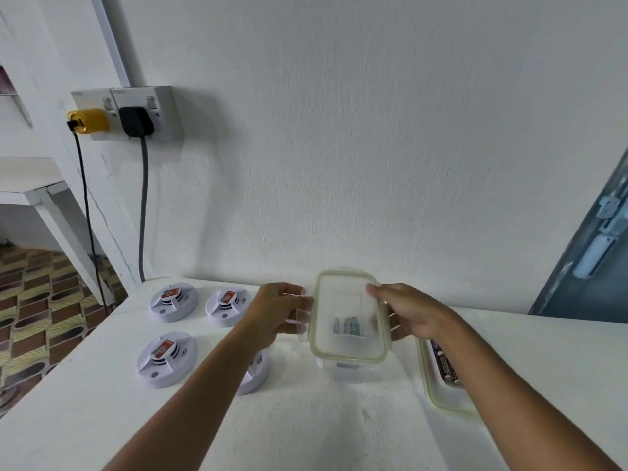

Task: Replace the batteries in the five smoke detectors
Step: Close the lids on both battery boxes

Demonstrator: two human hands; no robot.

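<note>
Several white round smoke detectors lie upside down on the white table (102, 419), each showing a red-labelled battery: two at the back (174, 301) (227, 306), one nearer (166, 358), another (256, 372) partly hidden under my left forearm. My left hand (277, 312) and my right hand (406, 312) hold a clear lid (346, 316) with a green seal by its side clips, above a clear container (350, 367). Blurred batteries (348, 326) show through the lid. A second container (445, 396) with dark batteries (447, 367) sits to the right, under my right forearm.
The table stands against a white wall. A double socket (129, 110) with a yellow plug and a black plug hangs at the upper left, its cables dropping past the table's left corner. A blue door (591, 253) is at the right. Patterned floor shows at the left.
</note>
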